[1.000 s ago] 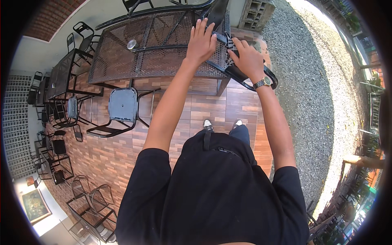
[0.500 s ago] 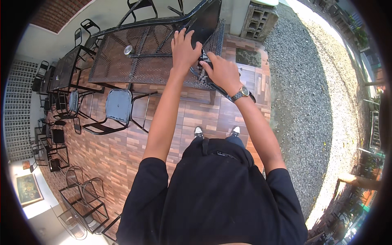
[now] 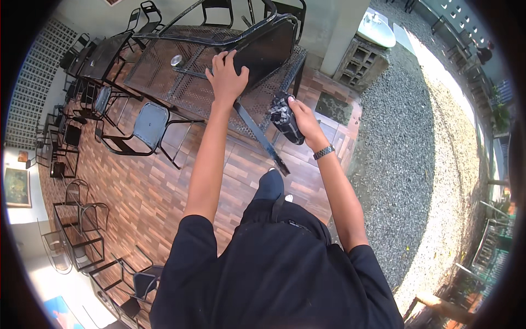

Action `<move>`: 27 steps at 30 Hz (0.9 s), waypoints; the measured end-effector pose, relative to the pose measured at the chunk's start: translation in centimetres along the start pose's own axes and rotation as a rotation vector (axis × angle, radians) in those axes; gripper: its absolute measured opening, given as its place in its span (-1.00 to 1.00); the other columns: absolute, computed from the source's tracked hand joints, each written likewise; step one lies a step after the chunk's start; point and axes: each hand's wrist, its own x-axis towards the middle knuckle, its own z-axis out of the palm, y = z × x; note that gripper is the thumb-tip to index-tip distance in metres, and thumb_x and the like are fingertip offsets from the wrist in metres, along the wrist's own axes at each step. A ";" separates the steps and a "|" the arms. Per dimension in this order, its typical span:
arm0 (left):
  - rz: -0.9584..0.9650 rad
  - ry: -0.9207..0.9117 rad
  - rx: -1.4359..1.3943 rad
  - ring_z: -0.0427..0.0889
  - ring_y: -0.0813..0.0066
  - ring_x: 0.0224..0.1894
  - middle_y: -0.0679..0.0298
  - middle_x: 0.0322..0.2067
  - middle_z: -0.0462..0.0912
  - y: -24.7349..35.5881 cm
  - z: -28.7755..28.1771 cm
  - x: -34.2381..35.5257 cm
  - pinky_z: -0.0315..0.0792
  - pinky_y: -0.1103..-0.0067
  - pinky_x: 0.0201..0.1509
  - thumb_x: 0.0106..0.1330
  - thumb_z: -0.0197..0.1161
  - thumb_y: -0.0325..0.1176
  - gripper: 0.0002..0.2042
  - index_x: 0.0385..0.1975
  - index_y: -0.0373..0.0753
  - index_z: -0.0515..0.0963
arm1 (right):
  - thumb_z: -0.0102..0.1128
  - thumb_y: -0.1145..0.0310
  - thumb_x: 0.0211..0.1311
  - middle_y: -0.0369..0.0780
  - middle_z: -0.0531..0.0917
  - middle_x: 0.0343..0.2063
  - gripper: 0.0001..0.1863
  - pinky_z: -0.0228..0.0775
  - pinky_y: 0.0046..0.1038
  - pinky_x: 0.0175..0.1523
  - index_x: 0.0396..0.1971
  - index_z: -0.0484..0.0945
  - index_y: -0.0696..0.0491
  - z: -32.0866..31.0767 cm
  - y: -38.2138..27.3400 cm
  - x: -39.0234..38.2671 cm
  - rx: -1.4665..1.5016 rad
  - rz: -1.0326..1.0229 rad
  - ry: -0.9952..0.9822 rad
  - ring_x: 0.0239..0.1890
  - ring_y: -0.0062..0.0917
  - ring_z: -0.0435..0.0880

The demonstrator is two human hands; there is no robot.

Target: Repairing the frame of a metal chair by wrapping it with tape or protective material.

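A black metal-framed chair (image 3: pixel 271 52) lies tipped over on a perforated metal table (image 3: pixel 192 63), its dark flat panel facing up at a slant. My left hand (image 3: pixel 227 79) rests at the edge of that panel, fingers spread over the frame. In my right hand (image 3: pixel 304 120) is a bunched dark checkered cloth (image 3: pixel 285 118), held off the table's near right side. A long dark metal bar (image 3: pixel 260 134) slants from beneath the chair past the table edge, toward my legs. On the table, left of my left hand, sits a small round metal tin (image 3: pixel 176 60).
A chair with a grey-blue back (image 3: pixel 150 123) stands before the table at left. More black chairs and tables line the left side. A white basin (image 3: pixel 377 28) on a block stand (image 3: pixel 359 63) is at the far right, beside gravel (image 3: pixel 405 142). Tiled floor lies below.
My right hand has pulled the cloth away from the chair, toward me and right. My left hand has shifted slightly left on the chair. One foot has stepped, and the view has turned.
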 end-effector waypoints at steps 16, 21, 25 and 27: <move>0.082 0.260 0.164 0.29 -0.01 0.43 0.13 0.29 0.47 4.2 5.8 10.1 0.02 -0.08 0.49 0.38 0.22 -0.05 -0.55 0.20 -0.07 0.55 | 0.07 -0.03 0.60 -0.37 0.69 -0.16 -0.50 0.37 -0.61 0.05 0.05 0.63 0.15 -5.2 -7.5 14.0 0.019 -0.082 -0.129 -0.14 -0.74 0.54; -0.033 0.208 0.205 0.18 -0.08 0.50 0.09 0.37 0.39 3.1 3.6 9.9 -0.02 -0.11 0.51 0.46 0.15 0.02 -0.52 0.29 -0.05 0.49 | 0.11 0.00 0.56 -0.19 0.72 -0.10 -0.43 0.36 -0.50 0.20 0.15 0.55 0.28 -3.0 -13.9 18.4 -0.237 -0.363 -0.179 -0.03 -0.57 0.59; -0.083 0.227 0.309 0.12 -0.12 0.53 0.08 0.41 0.33 2.4 2.1 10.2 -0.04 -0.12 0.52 0.49 0.13 0.05 -0.49 0.33 -0.04 0.46 | 0.13 -0.03 0.54 -0.08 0.74 -0.07 -0.42 0.41 -0.44 0.19 0.18 0.54 0.23 -1.8 -17.6 22.3 -0.336 -0.575 -0.314 0.00 -0.45 0.66; -0.116 0.250 0.363 0.12 -0.12 0.53 0.08 0.41 0.33 2.4 1.3 10.3 -0.04 -0.11 0.53 0.49 0.13 0.06 -0.49 0.33 -0.04 0.45 | 0.15 -0.06 0.52 -0.02 0.75 -0.04 -0.39 0.43 -0.40 0.20 0.22 0.53 0.20 -1.0 -18.8 23.8 -0.384 -0.650 -0.379 0.04 -0.36 0.71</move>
